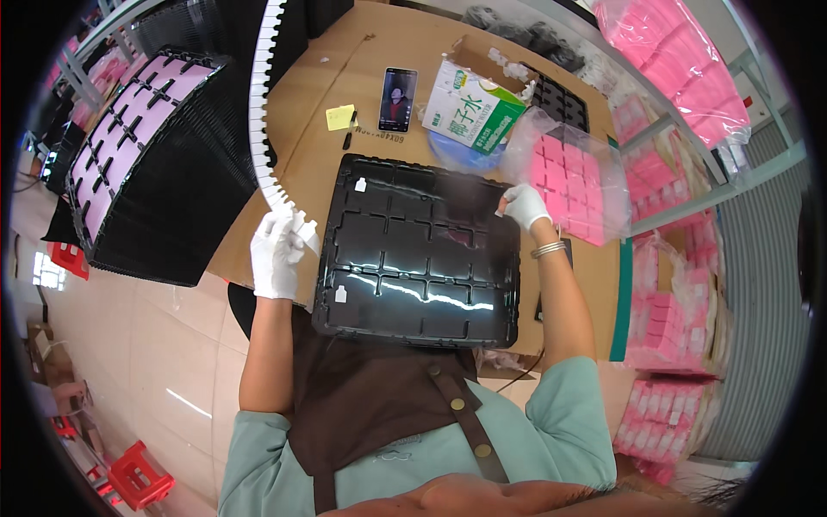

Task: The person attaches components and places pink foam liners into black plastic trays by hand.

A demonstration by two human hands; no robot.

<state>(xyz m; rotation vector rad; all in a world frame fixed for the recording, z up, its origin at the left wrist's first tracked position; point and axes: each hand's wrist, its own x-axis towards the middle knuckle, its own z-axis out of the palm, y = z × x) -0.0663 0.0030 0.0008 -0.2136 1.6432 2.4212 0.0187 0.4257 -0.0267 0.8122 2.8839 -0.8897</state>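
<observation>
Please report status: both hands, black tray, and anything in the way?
Left hand: gripping white strip. Right hand: over black tray, right side, grip unclear. Tray: two white tags on left side. Bagged pink pieces beside right hand, may crowd it.

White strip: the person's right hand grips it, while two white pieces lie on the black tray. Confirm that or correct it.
Wrong hand: the head view shows the left hand gripping the white strip. Two white pieces do lie on the black tray.

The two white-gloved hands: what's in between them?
Mostly the shiny black tray: in the head view, it lies between the left hand and the right hand.
</observation>
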